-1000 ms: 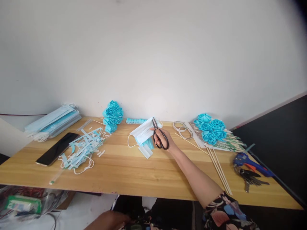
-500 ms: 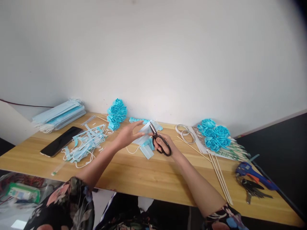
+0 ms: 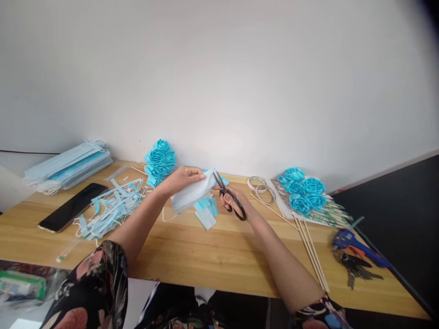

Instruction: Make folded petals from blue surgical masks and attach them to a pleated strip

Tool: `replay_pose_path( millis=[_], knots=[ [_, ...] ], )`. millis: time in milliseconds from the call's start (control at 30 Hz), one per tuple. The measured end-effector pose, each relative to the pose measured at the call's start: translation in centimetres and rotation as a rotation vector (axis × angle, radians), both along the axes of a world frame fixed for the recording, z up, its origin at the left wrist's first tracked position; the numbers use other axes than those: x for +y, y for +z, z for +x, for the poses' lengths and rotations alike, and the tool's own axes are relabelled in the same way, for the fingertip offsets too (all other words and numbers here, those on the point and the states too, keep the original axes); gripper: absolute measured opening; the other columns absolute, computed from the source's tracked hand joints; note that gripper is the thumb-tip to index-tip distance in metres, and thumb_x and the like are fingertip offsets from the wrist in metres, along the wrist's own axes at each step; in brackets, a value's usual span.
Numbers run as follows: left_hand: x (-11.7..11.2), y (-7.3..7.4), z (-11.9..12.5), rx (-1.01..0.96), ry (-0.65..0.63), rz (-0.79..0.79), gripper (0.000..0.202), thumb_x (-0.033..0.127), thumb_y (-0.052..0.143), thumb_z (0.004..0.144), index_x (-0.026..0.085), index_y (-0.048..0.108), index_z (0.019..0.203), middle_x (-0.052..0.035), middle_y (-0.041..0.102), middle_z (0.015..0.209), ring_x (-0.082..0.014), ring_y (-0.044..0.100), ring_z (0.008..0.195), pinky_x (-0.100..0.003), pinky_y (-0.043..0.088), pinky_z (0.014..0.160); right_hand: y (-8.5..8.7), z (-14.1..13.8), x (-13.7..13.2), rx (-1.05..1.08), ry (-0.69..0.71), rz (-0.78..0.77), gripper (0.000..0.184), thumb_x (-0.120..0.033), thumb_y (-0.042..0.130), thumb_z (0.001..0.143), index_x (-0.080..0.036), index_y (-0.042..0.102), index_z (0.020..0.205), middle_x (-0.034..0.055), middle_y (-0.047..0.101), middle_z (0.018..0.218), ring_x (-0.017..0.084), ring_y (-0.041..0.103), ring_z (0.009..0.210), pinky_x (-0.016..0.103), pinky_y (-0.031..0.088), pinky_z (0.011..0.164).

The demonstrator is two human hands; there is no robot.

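Pinched in my left hand [image 3: 185, 177] is a pale blue-white face mask [image 3: 192, 195], held tilted above the table with a white ear loop hanging at its lower left. My right hand [image 3: 236, 199] grips black-handled scissors [image 3: 232, 197], their blades angled up and left at the mask's right edge. How far the blades are apart is hard to make out. Cut light-blue mask pieces [image 3: 206, 212] lie on the wood just below the mask. Behind my left hand, more blue material is partly hidden.
On the left are a mask stack [image 3: 70, 165], a phone [image 3: 72, 207] and a heap of cut strips [image 3: 111, 208]. Blue fabric roses [image 3: 160, 162] stand behind. To the right lie tape rolls [image 3: 265, 194], more roses [image 3: 302, 191], wooden sticks [image 3: 312, 251], a glue gun [image 3: 360, 246] and keys [image 3: 355, 267].
My left hand has gone from spread fingers to a pinch on the mask, which is now lifted and shows more to the left. The scissors stay in my right hand. The view has shifted slightly.
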State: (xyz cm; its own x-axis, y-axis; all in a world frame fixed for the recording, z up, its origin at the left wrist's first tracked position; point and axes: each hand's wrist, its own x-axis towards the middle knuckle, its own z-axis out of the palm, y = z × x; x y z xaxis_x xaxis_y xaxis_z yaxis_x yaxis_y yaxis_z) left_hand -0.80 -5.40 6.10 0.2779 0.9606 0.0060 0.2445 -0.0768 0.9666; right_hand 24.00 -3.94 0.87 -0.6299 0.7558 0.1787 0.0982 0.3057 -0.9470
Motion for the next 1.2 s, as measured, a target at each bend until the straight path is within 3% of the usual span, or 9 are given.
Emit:
replay_pose_path(
  millis=[133,267,467,600,833,933,1033,1200],
  knots=[
    [0.6,0.9,0.0,0.006,-0.064,0.005,0.049,0.056,0.069,0.074,0.014,0.069,0.1,-0.0029,0.068,0.079,-0.0124,0.056,0.064,-0.021,0.043,0.057,0.0,0.2,0.2,0.013,-0.011,-0.009,0.074,-0.074,0.052,0.082,-0.015,0.061,0.126,-0.0015,0.051,0.066,0.01,0.043,0.051,0.025,0.033,0.05],
    [1.6,1.5,-0.4,0.037,-0.011,0.11,0.048,0.053,0.067,0.076,0.013,0.07,0.102,-0.0045,0.069,0.084,-0.0129,0.057,0.068,-0.021,0.042,0.06,-0.3,0.4,0.5,0.016,-0.021,-0.035,0.073,-0.072,0.054,0.082,-0.015,0.06,0.127,-0.0022,0.05,0.066,0.01,0.043,0.05,0.024,0.034,0.05],
    [2.4,0.9,0.0,0.134,0.031,0.136,0.054,0.052,0.067,0.073,0.012,0.07,0.109,-0.0029,0.067,0.079,-0.0138,0.055,0.066,-0.022,0.039,0.058,-0.3,0.4,0.5,0.099,-0.094,-0.053,0.068,-0.069,0.056,0.083,-0.014,0.061,0.122,-0.0023,0.049,0.066,0.01,0.043,0.05,0.027,0.04,0.052],
    [2.5,0.0,0.4,0.132,0.088,0.167,0.046,0.055,0.064,0.073,0.011,0.069,0.084,-0.0014,0.061,0.069,-0.0116,0.049,0.061,-0.022,0.036,0.056,-0.5,0.6,0.7,0.148,-0.123,-0.041,0.063,-0.064,0.056,0.086,-0.014,0.062,0.123,-0.0015,0.051,0.067,0.01,0.044,0.05,0.029,0.043,0.056],
    [2.6,0.7,-1.1,0.144,0.243,0.241,0.045,0.057,0.06,0.077,0.013,0.065,0.078,0.0003,0.057,0.069,-0.0112,0.046,0.062,-0.021,0.034,0.056,-1.1,1.1,1.5,0.038,-0.244,-0.002,0.056,-0.059,0.058,0.085,-0.015,0.064,0.119,-0.0001,0.055,0.068,0.013,0.05,0.059,0.026,0.041,0.054],
    [2.4,0.9,-1.3,0.147,0.218,0.213,0.045,0.058,0.06,0.077,0.013,0.064,0.077,0.001,0.055,0.068,-0.0107,0.045,0.061,-0.021,0.033,0.056,-1.1,1.2,1.9,0.135,-0.384,0.04,0.053,-0.06,0.057,0.086,-0.016,0.064,0.116,0.0021,0.061,0.073,0.015,0.057,0.067,0.026,0.046,0.059],
    [2.3,0.7,-1.1,0.128,0.148,0.144,0.047,0.059,0.062,0.075,0.013,0.065,0.081,0.0011,0.055,0.069,-0.0103,0.045,0.061,-0.021,0.033,0.055,-0.9,1.1,2.1,0.318,-0.483,-0.025,0.053,-0.059,0.063,0.083,-0.021,0.06,0.119,0.0046,0.069,0.085,0.018,0.066,0.079,0.03,0.053,0.07],
    [2.0,0.5,-0.4,0.104,0.032,0.072,0.049,0.06,0.065,0.073,0.012,0.066,0.083,0.001,0.055,0.068,-0.0098,0.045,0.06,-0.02,0.034,0.056,-0.6,0.6,1.9,0.367,-0.459,-0.081,0.055,-0.051,0.073,0.074,-0.026,0.056,0.12,0.0061,0.07,0.104,0.022,0.068,0.094,0.028,0.054,0.065]
  ],
)
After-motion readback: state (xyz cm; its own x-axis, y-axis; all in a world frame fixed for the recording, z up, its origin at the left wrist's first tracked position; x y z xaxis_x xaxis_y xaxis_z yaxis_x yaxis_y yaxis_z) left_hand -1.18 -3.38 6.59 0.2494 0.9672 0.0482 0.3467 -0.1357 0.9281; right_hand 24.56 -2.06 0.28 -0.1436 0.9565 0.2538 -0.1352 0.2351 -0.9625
